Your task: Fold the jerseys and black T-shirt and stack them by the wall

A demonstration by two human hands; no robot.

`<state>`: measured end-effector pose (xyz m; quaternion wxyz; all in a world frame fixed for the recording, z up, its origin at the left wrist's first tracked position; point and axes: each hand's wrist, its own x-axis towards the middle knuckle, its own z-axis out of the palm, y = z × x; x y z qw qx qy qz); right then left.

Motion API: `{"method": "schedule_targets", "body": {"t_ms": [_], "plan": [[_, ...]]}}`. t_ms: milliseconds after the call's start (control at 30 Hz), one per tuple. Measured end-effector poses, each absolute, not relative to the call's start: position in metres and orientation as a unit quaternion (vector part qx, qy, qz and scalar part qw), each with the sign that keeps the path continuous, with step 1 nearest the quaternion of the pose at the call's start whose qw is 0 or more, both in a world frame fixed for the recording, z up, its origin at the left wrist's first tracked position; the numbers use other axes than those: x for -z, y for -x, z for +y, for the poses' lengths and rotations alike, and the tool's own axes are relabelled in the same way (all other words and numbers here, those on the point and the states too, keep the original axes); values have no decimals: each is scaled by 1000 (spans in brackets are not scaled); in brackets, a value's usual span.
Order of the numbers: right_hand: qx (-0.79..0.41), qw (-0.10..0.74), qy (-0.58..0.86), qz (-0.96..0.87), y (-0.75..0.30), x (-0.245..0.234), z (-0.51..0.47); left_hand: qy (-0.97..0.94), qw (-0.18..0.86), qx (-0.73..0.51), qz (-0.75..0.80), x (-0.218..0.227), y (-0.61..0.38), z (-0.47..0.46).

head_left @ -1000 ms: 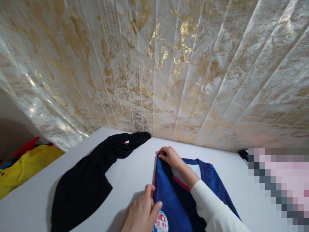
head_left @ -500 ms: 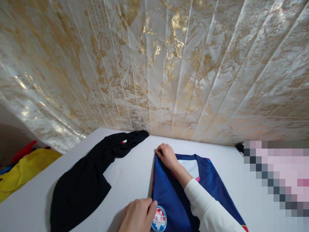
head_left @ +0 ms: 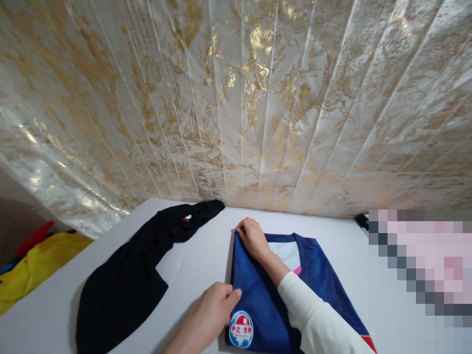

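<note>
jersey (head_left: 258,300): blue, pink trim, round red-white badge | garment (head_left: 125,280): black | curtain (head_left: 236,98): white-gold | cloth (head_left: 37,260): yellow

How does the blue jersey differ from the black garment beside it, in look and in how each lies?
The blue jersey lies flat with a straight left edge; the black garment sprawls loose and rumpled. The blue jersey bears a round badge and a white panel; the black garment looks mostly plain. The left hand and right hand grip the blue jersey's edge; nothing touches the black garment. Both lie on the white table.
</note>
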<state>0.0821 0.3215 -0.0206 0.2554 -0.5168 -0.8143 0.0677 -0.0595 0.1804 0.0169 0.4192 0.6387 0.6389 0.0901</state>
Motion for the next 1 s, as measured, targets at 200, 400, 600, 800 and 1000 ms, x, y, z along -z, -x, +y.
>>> {"method": "schedule_targets", "body": {"t_ms": [200, 400, 600, 800, 1000], "plan": [[-66, 236, 516, -821, -79, 20, 321, -726, 250, 23, 640, -34, 62, 179], [-74, 248, 524, -811, -80, 24, 321, -756, 94, 55, 645, -52, 55, 162], [-97, 268, 514, -809, -83, 14, 319, -867, 53, -70, 491, -12, 45, 152], [-98, 274, 469, -834, -105, -7, 260, -877, 40, -87, 471, 20, 47, 155], [-26, 231, 503, -833, -163, 32, 178, -839, -39, -158, 519, 21, 34, 184]]}}
